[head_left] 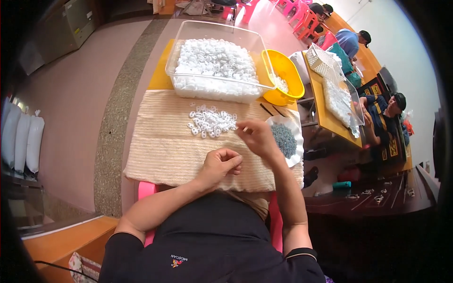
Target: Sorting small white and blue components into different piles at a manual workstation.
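A pile of small white plastic pieces with two holes (211,121) lies on a striped beige cloth (160,151) before me. My right hand (259,137) reaches the pile's right edge with its fingers bent together. Its fingertips are at a white piece there, but whether they grip it is hard to see. Closer to my body, my left hand (222,165) is closed just above the cloth, thumb against curled fingers; whatever it holds is hidden. Right of my right hand, a white scalloped dish (296,158) holds many small grey-blue pieces (283,140).
Behind the pile stands a clear plastic bin (188,82) full of white pieces. A yellow basin (295,78) with some pieces sits beside it. Two dark thin tools (266,109) lie near the dish. Rightward, a person (384,111) works at another table (339,129).
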The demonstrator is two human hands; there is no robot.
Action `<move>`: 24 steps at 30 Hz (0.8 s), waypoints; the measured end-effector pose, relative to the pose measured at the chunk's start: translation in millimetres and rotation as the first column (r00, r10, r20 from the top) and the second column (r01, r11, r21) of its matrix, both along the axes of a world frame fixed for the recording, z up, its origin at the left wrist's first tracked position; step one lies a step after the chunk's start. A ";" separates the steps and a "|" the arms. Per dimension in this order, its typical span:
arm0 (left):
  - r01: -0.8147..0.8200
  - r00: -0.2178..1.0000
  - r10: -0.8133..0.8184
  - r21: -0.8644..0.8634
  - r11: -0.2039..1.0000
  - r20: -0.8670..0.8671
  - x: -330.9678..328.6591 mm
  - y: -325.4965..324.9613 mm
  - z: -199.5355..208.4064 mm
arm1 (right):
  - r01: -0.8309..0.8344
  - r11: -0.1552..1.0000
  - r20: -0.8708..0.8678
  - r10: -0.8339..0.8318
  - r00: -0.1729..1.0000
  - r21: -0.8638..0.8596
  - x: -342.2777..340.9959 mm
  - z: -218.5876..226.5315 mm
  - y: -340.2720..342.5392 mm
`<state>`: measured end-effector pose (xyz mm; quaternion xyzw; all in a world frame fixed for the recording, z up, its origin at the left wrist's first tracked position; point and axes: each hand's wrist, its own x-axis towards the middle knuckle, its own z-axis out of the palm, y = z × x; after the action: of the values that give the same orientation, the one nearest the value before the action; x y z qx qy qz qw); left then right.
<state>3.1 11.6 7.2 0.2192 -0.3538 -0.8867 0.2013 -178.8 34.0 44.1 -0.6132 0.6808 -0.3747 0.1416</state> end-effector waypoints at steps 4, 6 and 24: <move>-0.014 1.000 0.016 -0.089 0.996 0.019 -0.1 4.0 -4.3 | -0.016 0.997 -0.173 0.030 0.984 0.078 19.8 -6.9 -4.8; -0.021 0.999 0.023 -0.103 0.994 0.025 0.1 4.8 -4.3 | 0.011 0.998 -0.244 0.003 0.970 0.055 23.4 -8.4 -6.3; -0.053 0.999 0.053 -0.057 0.997 0.006 1.3 5.6 -4.4 | 0.122 0.992 -0.271 -0.121 0.955 -0.016 25.6 -30.2 -5.2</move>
<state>4.4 17.1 2.7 0.2260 -0.3737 -0.8699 0.2294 -153.2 28.8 14.0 -0.6157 0.7303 -0.2949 0.0239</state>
